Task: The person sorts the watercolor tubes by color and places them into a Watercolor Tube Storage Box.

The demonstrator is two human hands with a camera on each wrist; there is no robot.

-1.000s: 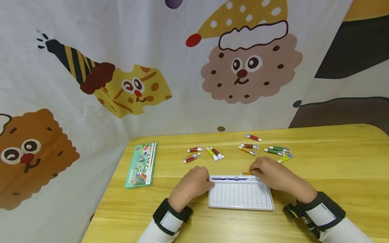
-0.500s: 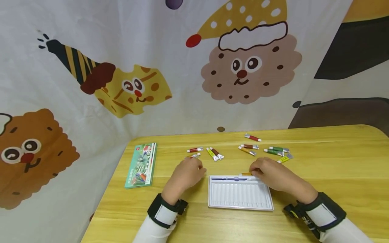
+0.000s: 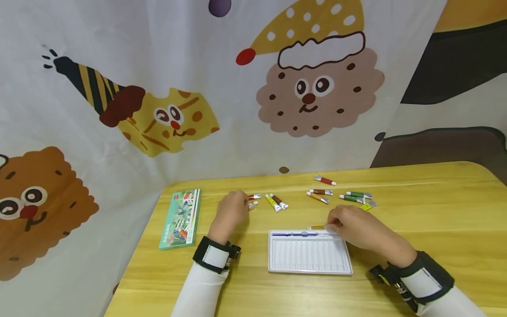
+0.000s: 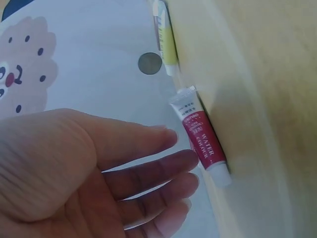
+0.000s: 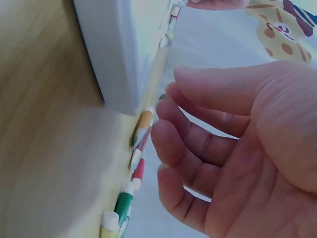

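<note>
My left hand (image 3: 231, 215), fingers parted beside the red tube (image 4: 203, 136): careless brushing could roll it. Right hand (image 3: 356, 226): can't tell its grip.

Tray (image 3: 310, 262): white. Brush (image 3: 295, 234) inside it: blue-violet. Orange tube (image 3: 315, 227) just beyond it. Beyond its left corner, red tube (image 4: 204, 140): white lettering, white cap. Beyond its right, green tube (image 3: 350, 199). Left of tray, box (image 3: 180, 220): mint green, leafy print. Beneath, table (image 3: 277, 299): yellow, wood-grained. Behind, cloth (image 3: 237, 154): white, cartoon print.

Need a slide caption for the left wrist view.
Left hand beside a slim red-and-white paint tube, a yellow-and-white paint tube lying beyond.
</note>
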